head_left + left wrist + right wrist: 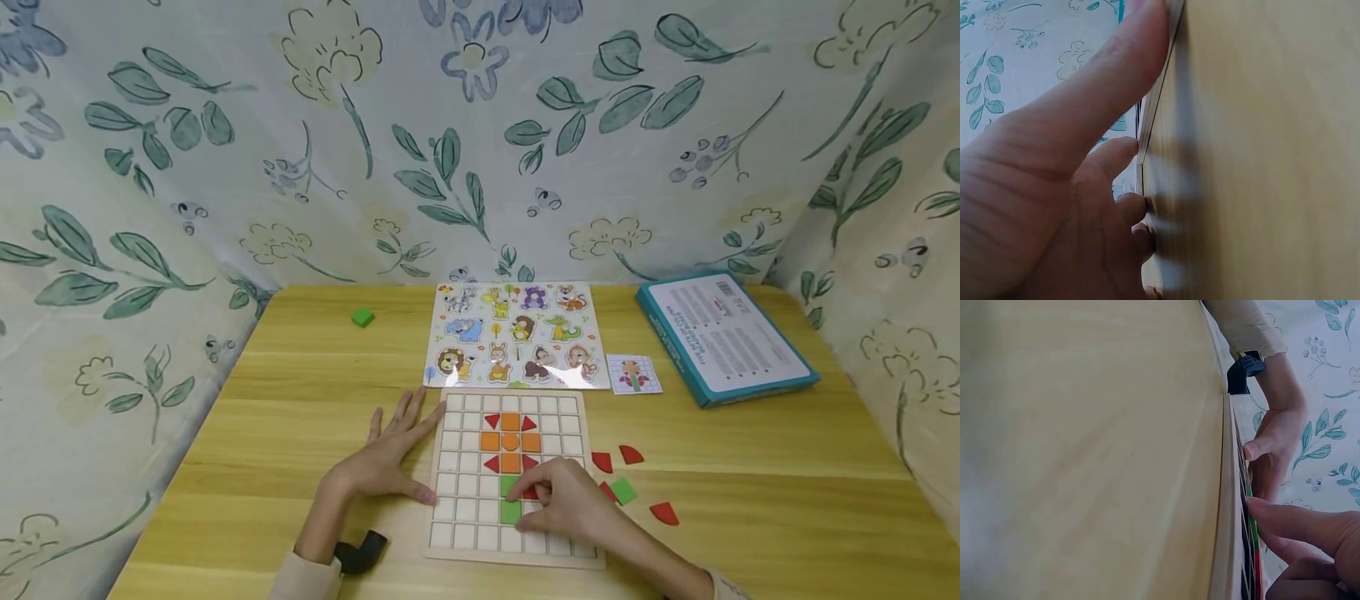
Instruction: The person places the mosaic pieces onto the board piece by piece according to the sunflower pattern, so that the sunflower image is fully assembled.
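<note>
A wooden grid board (453, 533) lies flat on the table. Its cells hold orange squares around an orange round piece (511, 442), red triangles (492, 421) and two green squares in one column. The right hand (566, 500) is over the board's lower part, thumb and index finger at opposite edges of the lower green square tile (511, 512). Its other fingers are curled and partly cover a red piece. On the left, the left hand (382, 462) has its fingers spread, with thumb and index finger touching the board's left edge. The left wrist view shows this thumb (1116, 69) along the edge.
Right of the board lie red quarter-round pieces (664, 513) and a green square (623, 491). Behind it are an animal picture board (517, 337), a small pattern card (634, 374) and a teal-edged box (727, 337). Another green piece (363, 317) lies far left.
</note>
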